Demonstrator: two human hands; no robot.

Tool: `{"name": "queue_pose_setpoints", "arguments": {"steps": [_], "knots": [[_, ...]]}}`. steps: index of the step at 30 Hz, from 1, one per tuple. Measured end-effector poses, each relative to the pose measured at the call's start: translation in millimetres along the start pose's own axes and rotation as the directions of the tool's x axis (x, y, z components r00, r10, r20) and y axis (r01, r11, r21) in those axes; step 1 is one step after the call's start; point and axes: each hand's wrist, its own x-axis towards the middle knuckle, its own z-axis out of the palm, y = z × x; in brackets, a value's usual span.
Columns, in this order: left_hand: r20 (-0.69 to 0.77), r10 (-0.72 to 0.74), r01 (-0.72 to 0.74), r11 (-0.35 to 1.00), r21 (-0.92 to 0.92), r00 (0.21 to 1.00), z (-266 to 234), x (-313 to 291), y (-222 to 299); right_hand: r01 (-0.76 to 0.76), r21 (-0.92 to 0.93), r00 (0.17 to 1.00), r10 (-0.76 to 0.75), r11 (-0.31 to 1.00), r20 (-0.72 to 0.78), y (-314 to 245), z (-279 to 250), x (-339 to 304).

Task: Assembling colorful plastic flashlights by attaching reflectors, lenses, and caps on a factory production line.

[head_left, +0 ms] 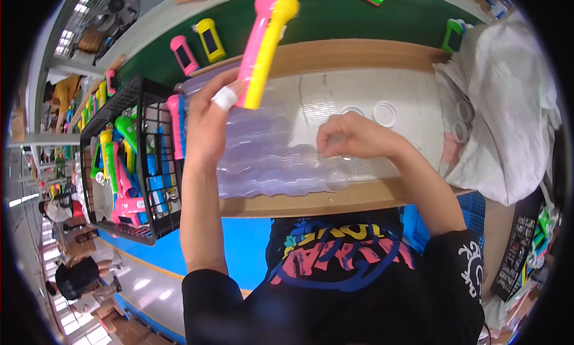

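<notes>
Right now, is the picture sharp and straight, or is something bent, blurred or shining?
Head view: fisheye bends the table edge toward the dark rim; the pink-and-yellow flashlight in the left hand is slightly soft; glare glints on the clear plastic sheet beside the right hand.

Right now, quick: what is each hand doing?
Left hand: closed around a pink and yellow flashlight, held up.
Right hand: fingers curled over the clear plastic sheet; any grip cannot be told.
</notes>
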Motion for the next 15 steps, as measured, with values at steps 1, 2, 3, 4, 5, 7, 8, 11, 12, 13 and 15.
{"name": "queue_pose_setpoints", "arguments": {"steps": [1, 2, 3, 4, 5, 7, 8, 11, 12, 13, 15], "knots": [[-0.008, -0.013, 0.013, 1.0, -0.017, 1.0, 0, -2, 0, 0.069, 0.135, 0.997, -0.064, 0.988, -0.044, -4, -6, -5], [-0.022, -0.026, 0.026, 1.0, -0.01, 0.999, 0, -3, 1, 0.145, 0.259, 0.987, -0.123, 0.955, -0.099, -6, -13, -10], [-0.004, -0.026, 0.026, 0.999, -0.038, 1.0, -1, -5, 1, 0.172, 0.274, 0.971, -0.116, 0.946, -0.208, -7, -20, -19], [0.013, -0.026, 0.027, 0.998, -0.065, 1.0, -2, -6, 0, 0.12, 0.316, 0.94, -0.005, 0.941, -0.341, 0, -27, -30], [0.021, -0.029, 0.03, 0.997, -0.076, 0.999, -2, -8, 0, 0.08, 0.366, 0.884, 0.103, 0.927, -0.455, 9, -33, -41], [0.056, -0.03, 0.035, 0.996, -0.081, 0.998, -1, -10, 1, -0.04, 0.331, 0.791, 0.232, 0.943, -0.565, 20, -48, -68], [0.068, -0.026, 0.032, 0.996, -0.08, 0.997, 1, -10, 0, -0.11, 0.263, 0.737, 0.256, 0.959, -0.625, 27, -51, -75], [0.081, -0.063, 0.07, 0.994, -0.081, 0.995, 16, -9, -6, -0.156, 0.159, 0.683, 0.223, 0.975, -0.695, 47, -44, -79], [0.122, -0.094, 0.11, 0.986, -0.127, 0.988, 20, -9, -4, -0.1, 0.024, 0.701, 0.088, 0.995, -0.708, 52, -40, -73], [0.134, -0.09, 0.107, 0.986, -0.126, 0.987, 24, -9, -4, -0.244, -0.042, 0.737, 0.158, 0.969, -0.657, 53, -40, -72], [0.14, -0.094, 0.108, 0.99, -0.095, 0.986, 26, -11, -3, -0.242, -0.195, 0.691, 0.028, 0.951, -0.722, 55, -35, -72]]}}
